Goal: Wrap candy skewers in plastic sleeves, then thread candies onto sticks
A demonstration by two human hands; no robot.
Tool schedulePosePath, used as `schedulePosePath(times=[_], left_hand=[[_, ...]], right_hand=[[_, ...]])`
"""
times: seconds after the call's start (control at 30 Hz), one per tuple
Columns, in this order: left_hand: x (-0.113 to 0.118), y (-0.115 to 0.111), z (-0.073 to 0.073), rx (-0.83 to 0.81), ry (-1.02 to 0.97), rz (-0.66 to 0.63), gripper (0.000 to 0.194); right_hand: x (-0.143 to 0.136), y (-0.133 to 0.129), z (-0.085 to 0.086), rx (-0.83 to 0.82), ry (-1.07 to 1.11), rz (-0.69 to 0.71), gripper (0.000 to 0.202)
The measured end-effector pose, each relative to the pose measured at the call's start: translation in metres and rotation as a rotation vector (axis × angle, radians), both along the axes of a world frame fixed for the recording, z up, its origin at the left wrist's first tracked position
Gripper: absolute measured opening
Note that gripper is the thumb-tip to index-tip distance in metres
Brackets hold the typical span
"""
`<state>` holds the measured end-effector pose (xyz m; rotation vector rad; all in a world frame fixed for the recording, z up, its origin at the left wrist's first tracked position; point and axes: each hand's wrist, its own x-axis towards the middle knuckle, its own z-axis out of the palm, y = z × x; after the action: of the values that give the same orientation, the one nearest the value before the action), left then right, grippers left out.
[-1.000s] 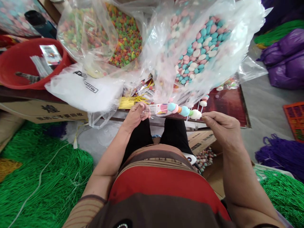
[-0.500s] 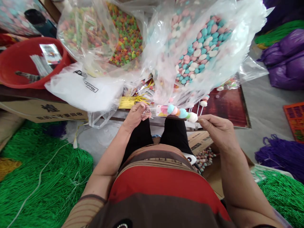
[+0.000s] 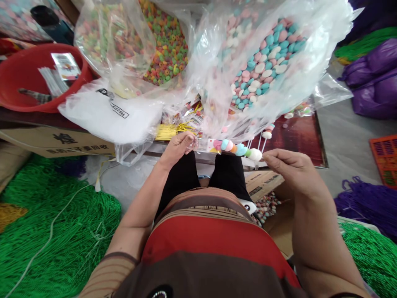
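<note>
You have the candy skewer point(image 3: 242, 150) near the centre of view: pastel blue, pink, orange and green pieces, with a fat white one at its three o'clock end. Your left hand point(image 3: 177, 151) grips the clear sleeve point(image 3: 202, 144), printed with coloured dots, at nine o'clock; your right hand point(image 3: 290, 165) pinches the end beside the white piece. Toward ten o'clock a white bag point(image 3: 89, 111) reads "Happy"; at nine, a carton point(image 3: 27, 138) shows 煌 over smaller characters, partly blurred.
</note>
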<state>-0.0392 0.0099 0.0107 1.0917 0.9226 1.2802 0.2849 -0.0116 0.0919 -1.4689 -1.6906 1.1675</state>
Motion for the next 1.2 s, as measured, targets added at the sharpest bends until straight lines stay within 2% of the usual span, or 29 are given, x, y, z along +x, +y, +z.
schedulePosePath(times=[0.13, 0.23, 0.37, 0.47, 0.63, 0.83, 0.9, 1.03, 1.13, 1.2], left_hand=[[-0.001, -0.002, 0.008, 0.000, 0.070, -0.004, 0.054], [0.001, -0.004, 0.008, -0.043, 0.054, 0.062, 0.056], [0.007, -0.005, 0.001, -0.058, 0.036, 0.095, 0.058], [0.011, -0.006, -0.003, -0.025, 0.056, 0.072, 0.056], [0.016, -0.008, 0.000, 0.066, 0.135, 0.075, 0.055], [0.012, -0.010, 0.000, 0.143, 0.292, 0.088, 0.052], [0.007, -0.013, -0.004, 0.097, 0.293, 0.102, 0.048], [0.001, -0.020, -0.004, -0.074, 0.172, 0.188, 0.046], [0.006, -0.022, 0.004, -0.167, 0.142, 0.197, 0.046], [0.014, -0.022, 0.009, -0.205, 0.151, 0.113, 0.048]], right_hand=[[0.002, 0.003, -0.006, 0.044, 0.011, 0.014, 0.029], [-0.003, 0.003, -0.012, 0.007, 0.165, 0.014, 0.027], [-0.032, 0.002, -0.020, -0.065, 0.463, -0.030, 0.028], [-0.063, 0.004, -0.024, -0.068, 0.591, -0.145, 0.027], [-0.096, 0.008, -0.031, -0.024, 0.537, -0.213, 0.026], [-0.109, 0.005, -0.043, 0.074, 0.395, -0.124, 0.021], [-0.111, 0.001, -0.047, 0.068, 0.370, -0.054, 0.021], [-0.112, -0.005, -0.064, 0.032, 0.429, 0.098, 0.043], [-0.110, -0.005, -0.080, 0.043, 0.450, 0.095, 0.035], [-0.107, -0.004, -0.086, 0.064, 0.483, 0.081, 0.029]])
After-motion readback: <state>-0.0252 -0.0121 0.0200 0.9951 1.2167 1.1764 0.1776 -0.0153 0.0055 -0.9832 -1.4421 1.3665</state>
